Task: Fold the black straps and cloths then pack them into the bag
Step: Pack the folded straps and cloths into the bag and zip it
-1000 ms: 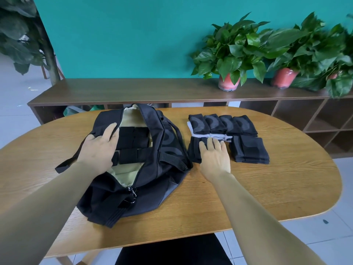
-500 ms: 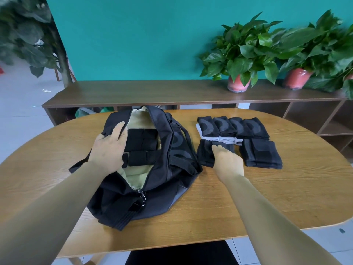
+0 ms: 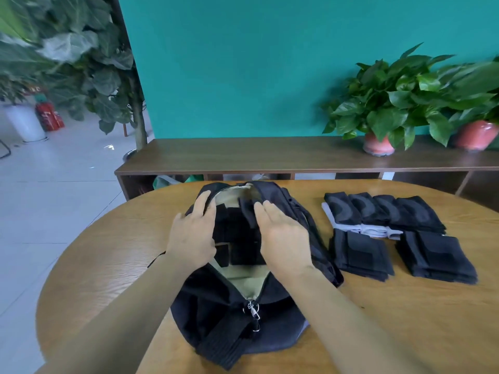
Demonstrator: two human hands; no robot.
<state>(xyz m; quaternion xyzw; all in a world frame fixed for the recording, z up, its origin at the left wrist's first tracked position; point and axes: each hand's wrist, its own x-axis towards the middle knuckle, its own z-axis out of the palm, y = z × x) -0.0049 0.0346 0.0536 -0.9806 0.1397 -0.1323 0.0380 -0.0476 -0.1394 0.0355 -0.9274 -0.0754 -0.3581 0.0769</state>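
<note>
Packing stage, head view. The black bag [image 3: 243,300] lies unzipped on the wooden table [image 3: 391,319], its pale lining showing and folded black pieces [image 3: 237,238] already inside. The left hand [image 3: 193,236] rests on the left edge of the opening, fingers straight and relaxed; the right hand [image 3: 283,238] lies flat over the right edge, fingers together, pinching nothing. To do this step well, hold both edges apart and press the load flat so the next pieces sit level. Two folded stacks [image 3: 361,252] and a row of rolled cloths [image 3: 383,211] wait just right of the bag. Compared with half a second ago, the right hand has left the nearer stack and come to the bag, apparently empty; the left hand stays put
</note>
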